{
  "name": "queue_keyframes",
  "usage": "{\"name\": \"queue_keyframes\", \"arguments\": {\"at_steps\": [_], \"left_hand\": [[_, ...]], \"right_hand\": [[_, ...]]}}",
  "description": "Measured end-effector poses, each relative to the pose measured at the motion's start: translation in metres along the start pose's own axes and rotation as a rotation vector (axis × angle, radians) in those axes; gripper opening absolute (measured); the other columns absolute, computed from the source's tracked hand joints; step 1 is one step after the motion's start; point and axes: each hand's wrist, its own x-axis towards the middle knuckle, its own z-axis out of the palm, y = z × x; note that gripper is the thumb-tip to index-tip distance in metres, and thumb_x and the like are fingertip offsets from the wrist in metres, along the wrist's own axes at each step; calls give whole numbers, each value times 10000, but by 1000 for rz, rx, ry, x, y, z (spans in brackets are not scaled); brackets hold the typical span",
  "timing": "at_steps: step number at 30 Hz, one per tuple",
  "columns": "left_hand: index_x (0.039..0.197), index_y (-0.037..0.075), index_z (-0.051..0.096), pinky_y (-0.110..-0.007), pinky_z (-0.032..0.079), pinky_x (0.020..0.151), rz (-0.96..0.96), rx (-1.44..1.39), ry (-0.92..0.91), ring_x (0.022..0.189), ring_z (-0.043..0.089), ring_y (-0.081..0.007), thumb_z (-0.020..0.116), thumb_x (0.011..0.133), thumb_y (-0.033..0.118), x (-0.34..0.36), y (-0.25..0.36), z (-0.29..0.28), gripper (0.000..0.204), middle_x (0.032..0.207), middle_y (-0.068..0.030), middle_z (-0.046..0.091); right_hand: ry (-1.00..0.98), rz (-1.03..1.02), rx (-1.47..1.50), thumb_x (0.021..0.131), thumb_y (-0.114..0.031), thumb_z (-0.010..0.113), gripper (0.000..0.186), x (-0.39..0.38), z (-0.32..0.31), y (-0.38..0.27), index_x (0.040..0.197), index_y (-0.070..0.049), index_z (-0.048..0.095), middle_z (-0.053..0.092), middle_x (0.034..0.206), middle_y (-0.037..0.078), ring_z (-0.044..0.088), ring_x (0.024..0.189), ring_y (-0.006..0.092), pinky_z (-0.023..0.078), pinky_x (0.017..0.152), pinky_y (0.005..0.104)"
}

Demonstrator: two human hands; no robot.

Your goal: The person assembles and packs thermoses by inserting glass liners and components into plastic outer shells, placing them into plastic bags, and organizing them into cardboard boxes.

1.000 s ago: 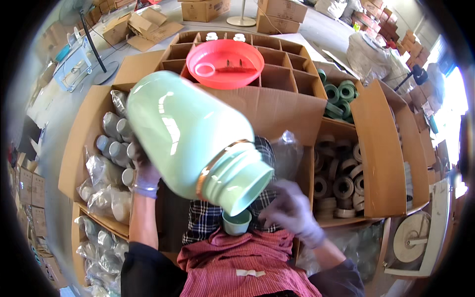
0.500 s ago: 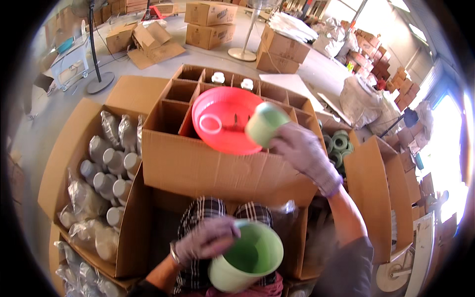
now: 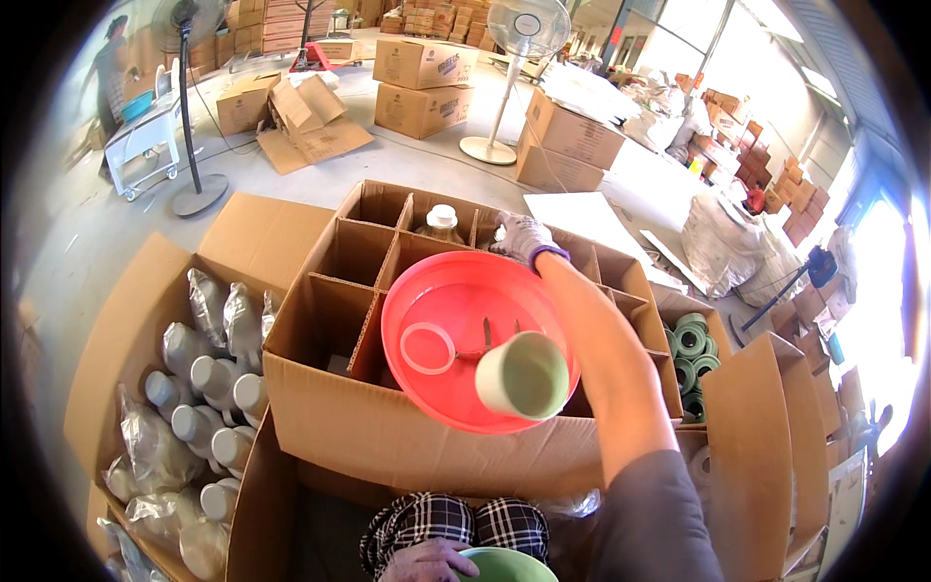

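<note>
The fingers of the right hand (image 3: 524,240), in a pale lavender-grey glove, are bent over something whitish in a cell at the upper middle of the frame; I cannot tell whether they have closed on it. The left hand (image 3: 425,563), gloved alike, touches the rim of a wide-mouthed pale-green container (image 3: 509,565) at the lower edge; how firmly those fingers hold, the frame cuts off. The step in hand looks like a reach by the right while the left steadies the container.

Just left of the right fingers stands a bottle with a white cap (image 3: 441,219), in a divided brown cardboard carton (image 3: 427,436). Across the dividers rests a round red plastic basin (image 3: 456,299), with a small pale-green cup (image 3: 522,376) tipped on its side and a pale pinkish ring (image 3: 404,344). I'd judge the next move calls for a sure pinch and a forearm kept clear of basin and cup. Farther out, plastic-wrapped bottles (image 3: 231,448) crowd the left, and green rings (image 3: 690,341) are heaped at the right.
</note>
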Motion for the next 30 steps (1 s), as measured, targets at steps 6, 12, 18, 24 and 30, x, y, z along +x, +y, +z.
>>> {"name": "queue_keyframes", "arguments": {"at_steps": [6, 12, 18, 24, 30], "left_hand": [[989, 12, 666, -390, 490, 881, 21, -23, -109, 989, 636, -280, 603, 886, 341, 12, 0, -6, 350, 1092, -163, 663], [1385, 28, 444, -354, 462, 982, 61, -152, 326, 1183, 549, -214, 629, 902, 76, 62, 36, -31, 519, 1328, -131, 537], [1562, 170, 169, -339, 427, 1031, 380, -282, 215, 1324, 413, -185, 683, 879, 142, 100, 102, -20, 855, 1548, -29, 272], [1545, 91, 229, -301, 410, 1005, 121, 81, 141, 1244, 458, -144, 614, 893, 535, 33, 125, -38, 878, 1459, -45, 413], [1438, 57, 403, -358, 418, 1015, -10, -39, 307, 1186, 517, -188, 514, 943, 593, 22, 98, -86, 738, 1284, -61, 567]], "right_hand": [[530, 78, 230, 735, -449, 775, 708, -53, -98, -2, 1283, -77, 525, 569, 1152, 284, 563, 1098, 361, 470, 966, 459], [565, -33, 1221, 877, -267, 674, 502, -220, -190, -31, 1230, 19, 460, 591, 1062, 139, 626, 899, 232, 500, 849, 345], [591, -58, 1372, 916, -208, 596, 452, -379, -70, -48, 1293, -9, 444, 576, 1001, 65, 590, 854, 140, 501, 749, 290], [800, -78, 1610, 833, -142, 620, 537, -471, -6, -126, 1302, -5, 398, 491, 1179, 136, 496, 1049, 209, 432, 925, 348], [867, -711, 719, 798, -309, 788, 679, -470, 10, -126, 1282, 2, 428, 450, 1258, 250, 487, 1143, 389, 433, 961, 476]]}}
